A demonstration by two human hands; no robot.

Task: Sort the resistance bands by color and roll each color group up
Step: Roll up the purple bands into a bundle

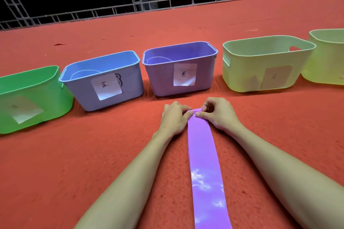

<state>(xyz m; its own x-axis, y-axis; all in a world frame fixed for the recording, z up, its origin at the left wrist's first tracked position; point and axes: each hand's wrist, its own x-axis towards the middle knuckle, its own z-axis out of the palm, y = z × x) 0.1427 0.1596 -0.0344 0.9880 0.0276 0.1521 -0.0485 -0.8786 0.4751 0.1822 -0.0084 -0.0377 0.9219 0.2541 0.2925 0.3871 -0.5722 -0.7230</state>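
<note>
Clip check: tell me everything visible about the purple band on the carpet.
The purple band is a long, flat, glossy strip, rubbery-looking, with bright reflections near the camera. It lies straight on the red carpet, running from the bottom edge toward the purple bin, stopping short of it. Its far end is curled into a small first roll, pinched by the left hand and right hand. Its near end is out of view.

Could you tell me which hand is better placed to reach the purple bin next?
Probably left: the left hand lies straight before the purple bin, the right hand nearer its right edge; both pinch the band.
</note>
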